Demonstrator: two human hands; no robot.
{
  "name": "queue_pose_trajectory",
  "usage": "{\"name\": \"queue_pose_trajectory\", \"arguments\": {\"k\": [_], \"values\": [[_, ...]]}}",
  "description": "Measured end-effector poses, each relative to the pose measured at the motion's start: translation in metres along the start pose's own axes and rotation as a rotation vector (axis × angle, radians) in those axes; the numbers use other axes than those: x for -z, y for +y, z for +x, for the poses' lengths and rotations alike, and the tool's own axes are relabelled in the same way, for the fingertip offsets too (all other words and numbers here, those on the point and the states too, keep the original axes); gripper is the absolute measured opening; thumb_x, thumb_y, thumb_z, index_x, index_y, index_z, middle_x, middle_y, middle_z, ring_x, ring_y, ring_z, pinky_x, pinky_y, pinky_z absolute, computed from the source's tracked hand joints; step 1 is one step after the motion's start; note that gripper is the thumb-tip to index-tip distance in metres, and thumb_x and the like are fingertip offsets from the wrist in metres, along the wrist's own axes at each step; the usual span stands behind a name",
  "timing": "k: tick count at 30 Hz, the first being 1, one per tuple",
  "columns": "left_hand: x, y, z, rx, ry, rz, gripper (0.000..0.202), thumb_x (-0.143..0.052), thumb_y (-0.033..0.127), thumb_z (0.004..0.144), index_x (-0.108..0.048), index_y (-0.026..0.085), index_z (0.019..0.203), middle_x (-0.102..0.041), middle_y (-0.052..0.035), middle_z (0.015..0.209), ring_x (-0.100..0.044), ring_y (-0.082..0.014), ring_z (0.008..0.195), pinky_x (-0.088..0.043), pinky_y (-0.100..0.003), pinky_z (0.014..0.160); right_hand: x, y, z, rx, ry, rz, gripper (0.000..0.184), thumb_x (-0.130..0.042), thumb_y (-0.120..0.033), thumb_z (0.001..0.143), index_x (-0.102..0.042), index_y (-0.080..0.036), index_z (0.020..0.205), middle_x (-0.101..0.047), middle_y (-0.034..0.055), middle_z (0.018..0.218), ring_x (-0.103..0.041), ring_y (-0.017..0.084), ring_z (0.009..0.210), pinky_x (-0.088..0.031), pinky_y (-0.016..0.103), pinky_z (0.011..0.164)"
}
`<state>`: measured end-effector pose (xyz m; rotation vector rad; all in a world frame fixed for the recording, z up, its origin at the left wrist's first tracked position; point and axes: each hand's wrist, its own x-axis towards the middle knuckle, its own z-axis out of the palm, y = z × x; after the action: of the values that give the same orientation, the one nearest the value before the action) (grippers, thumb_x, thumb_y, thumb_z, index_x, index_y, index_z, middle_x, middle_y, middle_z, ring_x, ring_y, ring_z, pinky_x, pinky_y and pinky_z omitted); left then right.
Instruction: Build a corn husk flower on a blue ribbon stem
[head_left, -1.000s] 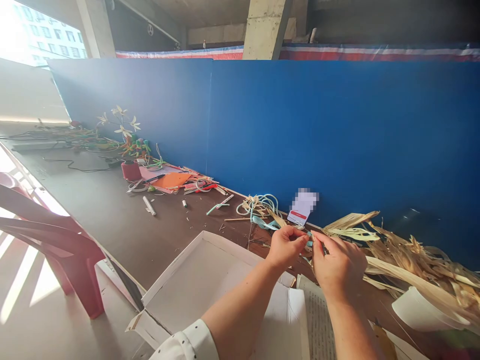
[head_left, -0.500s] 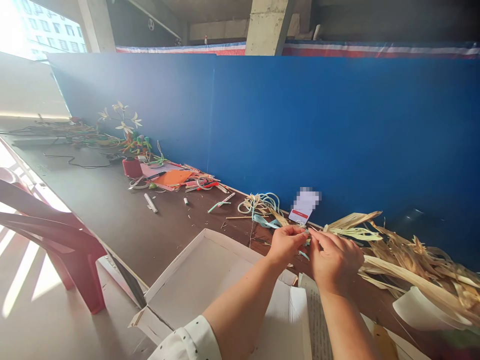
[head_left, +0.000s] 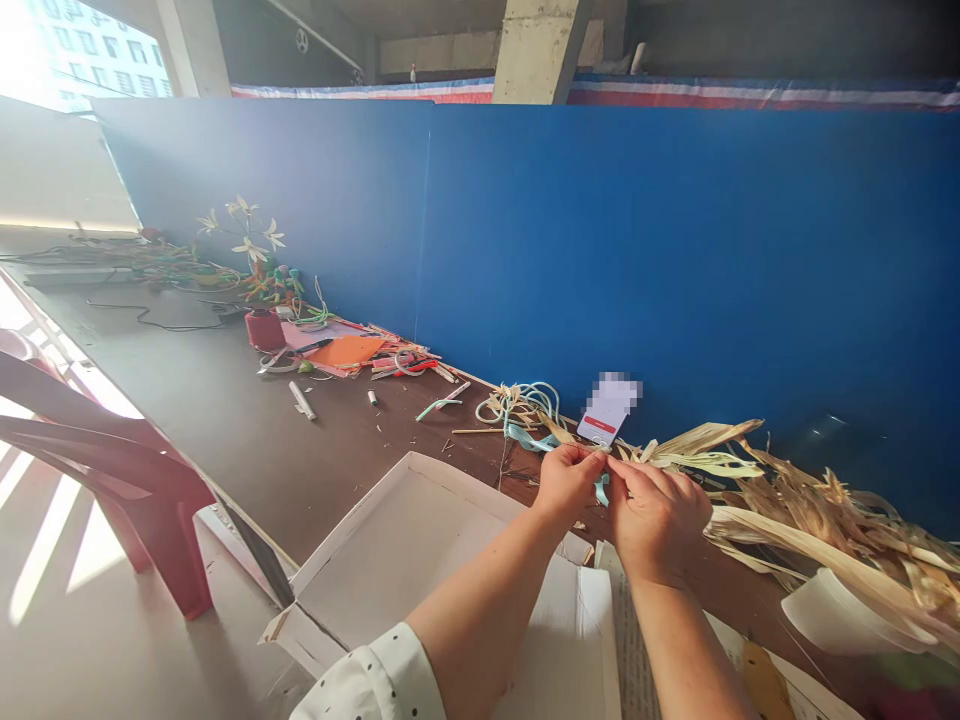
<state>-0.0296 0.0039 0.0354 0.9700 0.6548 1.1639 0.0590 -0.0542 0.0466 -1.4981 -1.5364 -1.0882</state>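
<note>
My left hand [head_left: 564, 482] and my right hand [head_left: 657, 520] meet above the table, fingertips nearly touching. Both are closed in a pinch around something small and pale, too small to make out. A strip of light blue ribbon [head_left: 602, 489] shows just below the fingertips; whether it is held or lies behind them I cannot tell. Right behind the hands a phone [head_left: 606, 412] leans on the blue panel, its screen partly blurred out. Dried corn husks [head_left: 847, 515] lie heaped to the right of my right hand. An open white cardboard box [head_left: 442, 510] sits beneath my forearms.
Coiled pale cord [head_left: 536, 400] lies left of the phone. Farther left are a marker [head_left: 302, 400], orange paper [head_left: 349, 351], a red thread spool [head_left: 264, 329] and husk flowers [head_left: 251, 235]. A white bowl [head_left: 840, 610] stands at right. A red plastic chair [head_left: 142, 500] is beside the table.
Both hands have shifted slightly left and up in the view, still pinched together. More of the blue ribbon shows below the fingertips. Everything else stays in place.
</note>
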Motion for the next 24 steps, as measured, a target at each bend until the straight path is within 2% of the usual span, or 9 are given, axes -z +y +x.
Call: {"name": "queue_pose_trajectory", "arguments": {"k": [5,11,15,20,24], "values": [[0.005,0.002,0.004,-0.183,-0.003,0.094,0.017,-0.065,0.028,0.069,-0.057,0.014,0.064,-0.053,0.0009,0.062,-0.048,-0.0089,0.06,-0.038,-0.022,0.059,0.001,0.003,0.004,-0.05,-0.125,0.04,0.013,-0.061,-0.028,0.084,-0.072,-0.023,0.088,-0.071,0.0014,0.082,-0.059,0.021,0.076,-0.038,0.035,0.075],[0.012,0.005,0.008,-0.335,-0.071,0.185,0.015,-0.063,0.028,0.072,-0.059,0.014,0.067,-0.055,0.0003,0.066,-0.049,-0.0105,0.064,-0.039,-0.023,0.062,0.002,0.017,0.014,-0.038,-0.28,0.254,0.02,-0.054,-0.029,0.088,-0.071,-0.022,0.095,-0.071,0.0035,0.091,-0.062,0.02,0.083,-0.042,0.032,0.076],[0.014,0.009,0.007,-0.459,-0.127,0.282,0.016,-0.063,0.028,0.075,-0.061,0.014,0.066,-0.056,-0.0014,0.069,-0.05,-0.0117,0.068,-0.039,-0.024,0.064,0.002,0.023,0.015,-0.046,-0.321,0.233,0.022,-0.052,-0.032,0.088,-0.071,-0.022,0.095,-0.071,0.0039,0.091,-0.062,0.021,0.083,-0.043,0.032,0.074],[0.015,0.01,0.006,-0.503,-0.149,0.361,0.019,-0.064,0.033,0.077,-0.064,0.015,0.068,-0.055,-0.0008,0.069,-0.049,-0.0117,0.068,-0.038,-0.024,0.065,0.001,0.021,0.014,-0.085,-0.299,0.188,0.024,-0.048,-0.032,0.089,-0.07,-0.022,0.09,-0.07,0.0051,0.088,-0.061,0.022,0.082,-0.041,0.034,0.074],[0.017,0.013,0.005,-0.474,-0.15,0.454,0.013,-0.063,0.028,0.077,-0.068,0.017,0.073,-0.057,-0.0014,0.074,-0.05,-0.0125,0.073,-0.039,-0.024,0.069,0.003,0.022,0.012,-0.254,-0.303,0.265,0.027,-0.047,-0.035,0.087,-0.069,-0.02,0.088,-0.07,0.0073,0.086,-0.061,0.023,0.079,-0.043,0.034,0.069]]}}
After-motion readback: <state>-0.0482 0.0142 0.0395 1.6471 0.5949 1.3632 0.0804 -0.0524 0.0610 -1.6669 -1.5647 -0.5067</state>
